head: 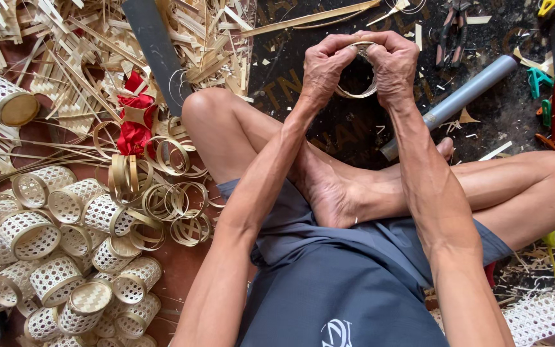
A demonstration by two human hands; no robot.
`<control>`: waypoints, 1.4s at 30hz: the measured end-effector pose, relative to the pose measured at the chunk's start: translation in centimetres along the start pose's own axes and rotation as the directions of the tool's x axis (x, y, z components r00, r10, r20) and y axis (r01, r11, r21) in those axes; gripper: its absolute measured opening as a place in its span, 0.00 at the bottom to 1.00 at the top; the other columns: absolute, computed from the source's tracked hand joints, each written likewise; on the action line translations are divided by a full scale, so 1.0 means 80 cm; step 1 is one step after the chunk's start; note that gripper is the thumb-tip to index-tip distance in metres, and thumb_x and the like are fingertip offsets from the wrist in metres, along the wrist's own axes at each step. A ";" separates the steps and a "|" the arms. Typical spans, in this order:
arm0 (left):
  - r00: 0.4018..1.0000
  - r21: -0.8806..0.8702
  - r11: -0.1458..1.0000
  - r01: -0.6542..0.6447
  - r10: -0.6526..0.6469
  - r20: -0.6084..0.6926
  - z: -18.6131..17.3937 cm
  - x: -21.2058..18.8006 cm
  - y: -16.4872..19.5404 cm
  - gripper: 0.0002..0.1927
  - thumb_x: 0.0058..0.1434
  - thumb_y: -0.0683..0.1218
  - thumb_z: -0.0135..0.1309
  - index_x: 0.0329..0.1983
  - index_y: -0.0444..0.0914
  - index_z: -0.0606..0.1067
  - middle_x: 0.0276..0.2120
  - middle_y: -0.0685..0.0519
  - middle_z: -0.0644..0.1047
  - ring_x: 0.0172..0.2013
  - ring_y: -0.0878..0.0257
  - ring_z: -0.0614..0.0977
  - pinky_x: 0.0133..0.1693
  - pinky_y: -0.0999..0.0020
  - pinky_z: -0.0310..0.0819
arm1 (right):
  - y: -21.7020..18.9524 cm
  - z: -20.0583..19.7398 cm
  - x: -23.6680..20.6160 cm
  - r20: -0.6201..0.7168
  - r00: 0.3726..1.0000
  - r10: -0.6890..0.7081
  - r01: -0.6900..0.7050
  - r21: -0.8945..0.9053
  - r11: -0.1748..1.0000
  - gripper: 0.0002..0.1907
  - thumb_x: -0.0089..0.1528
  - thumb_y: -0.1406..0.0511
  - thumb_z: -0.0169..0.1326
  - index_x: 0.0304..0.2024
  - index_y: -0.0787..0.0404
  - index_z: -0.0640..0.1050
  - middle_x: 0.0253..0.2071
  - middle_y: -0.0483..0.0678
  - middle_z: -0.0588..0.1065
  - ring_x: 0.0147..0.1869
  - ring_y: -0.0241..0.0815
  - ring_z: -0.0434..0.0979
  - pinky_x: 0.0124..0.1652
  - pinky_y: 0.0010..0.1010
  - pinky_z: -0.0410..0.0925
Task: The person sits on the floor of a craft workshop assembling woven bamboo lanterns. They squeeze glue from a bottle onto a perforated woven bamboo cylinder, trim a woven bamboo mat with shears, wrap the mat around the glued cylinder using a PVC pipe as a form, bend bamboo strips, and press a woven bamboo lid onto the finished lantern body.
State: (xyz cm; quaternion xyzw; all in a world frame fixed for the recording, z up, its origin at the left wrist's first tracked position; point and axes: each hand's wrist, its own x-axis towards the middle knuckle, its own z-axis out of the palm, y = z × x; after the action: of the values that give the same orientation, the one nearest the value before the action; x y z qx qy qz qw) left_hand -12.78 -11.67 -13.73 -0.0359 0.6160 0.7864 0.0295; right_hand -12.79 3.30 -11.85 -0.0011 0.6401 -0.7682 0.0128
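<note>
Bamboo everywhere, pale and dry, against dark matt ground.

Both hands, left hand [324,66] and right hand [391,64], pinch a thin bamboo ring [357,89], a smooth, straw-coloured strip with a faint sheen. To the side, loose bamboo hoops [168,193] show the same smooth, tan finish, and the small woven baskets [52,257] look pale, open-meshed and matt. Split bamboo strips [78,58] lie rough-edged and fibrous. A red cloth [135,119] sits soft and crumpled among them. The grey tube [460,99] looks like smooth, dull plastic. The shorts [342,283] are matt blue-grey fabric. The dark mat [329,115] appears worn and scuffed, dusted with shavings.
</note>
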 end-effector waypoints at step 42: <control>0.988 0.465 0.882 0.075 -0.002 -0.157 -0.028 -0.082 0.033 0.15 0.58 0.46 0.63 0.47 0.36 0.82 0.33 0.49 0.77 0.31 0.62 0.83 0.35 0.67 0.79 | -0.032 -0.044 0.014 0.443 0.894 0.069 0.320 -0.737 0.595 0.13 0.64 0.59 0.66 0.33 0.62 0.80 0.27 0.46 0.75 0.30 0.37 0.73 0.29 0.32 0.66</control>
State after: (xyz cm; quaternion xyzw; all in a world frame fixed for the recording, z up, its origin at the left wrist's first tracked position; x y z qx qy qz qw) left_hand -6.46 -14.51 -11.08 -0.0996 0.7874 0.6083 0.0061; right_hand -14.03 7.20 -10.02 -0.2211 0.8925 -0.3814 0.0949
